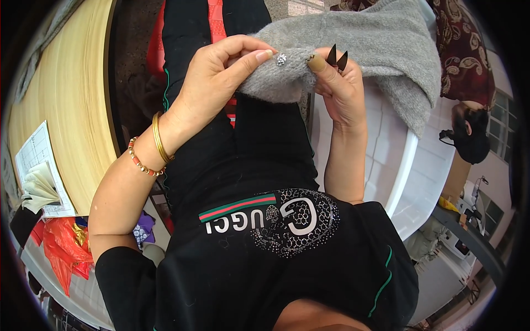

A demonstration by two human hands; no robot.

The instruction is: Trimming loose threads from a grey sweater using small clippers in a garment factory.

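Note:
A grey fuzzy knit garment (353,38) is held up over my lap, its folded edge stretched between my two hands. On that edge sits a small sparkling round button (281,59). My left hand (218,69) pinches the knit just left of the button, thumb on top. My right hand (342,91) grips the edge to the right, thumb pressed on the knit. Black thread snips (332,57) are tucked in the right hand too, both pointed blades sticking up apart behind the thumb; their handle is hidden by the hand.
The garment's rest drapes over a white tub (406,171) on my right. To the left stands a wooden tabletop (66,83) with a paper sheet and open notebook (41,187). A red plastic bag (66,248) lies below. A person in patterned dark red (464,49) is at far right.

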